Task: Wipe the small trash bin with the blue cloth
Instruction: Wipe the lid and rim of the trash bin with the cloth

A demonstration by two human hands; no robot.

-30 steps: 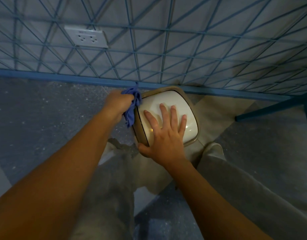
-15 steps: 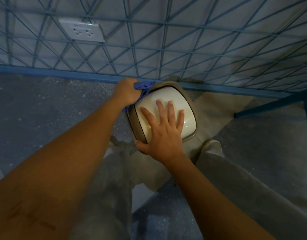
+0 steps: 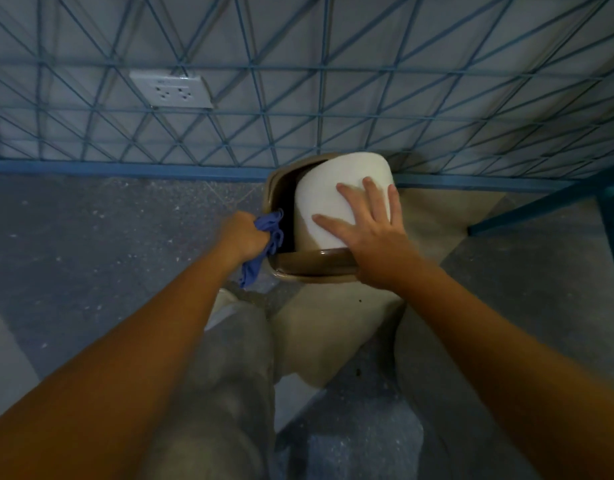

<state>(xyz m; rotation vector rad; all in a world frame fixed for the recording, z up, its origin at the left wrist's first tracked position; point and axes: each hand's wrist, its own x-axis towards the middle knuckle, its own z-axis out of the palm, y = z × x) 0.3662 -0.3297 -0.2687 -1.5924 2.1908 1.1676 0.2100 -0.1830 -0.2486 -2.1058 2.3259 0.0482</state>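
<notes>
The small trash bin (image 3: 309, 268) stands on the floor against the blue wire grid, a tan body with a brown rim. Its white swing lid (image 3: 330, 199) is tilted, leaving a dark gap on its left side. My right hand (image 3: 368, 233) lies flat on the lid with the fingers spread, the palm over the rim's near right corner. My left hand (image 3: 243, 237) grips the bunched blue cloth (image 3: 267, 244) at the bin's left edge, and a tail of cloth hangs down beside the bin.
A blue wire grid (image 3: 298, 98) fronts the wall behind the bin, with a white wall socket (image 3: 170, 90) at upper left. A blue metal leg (image 3: 541, 209) slants at right. My knees in grey trousers (image 3: 229, 375) crowd the speckled floor below the bin.
The lid has swung open under my right hand, which moved right. My left hand with the cloth slid from the bin's far left corner down along its left edge.
</notes>
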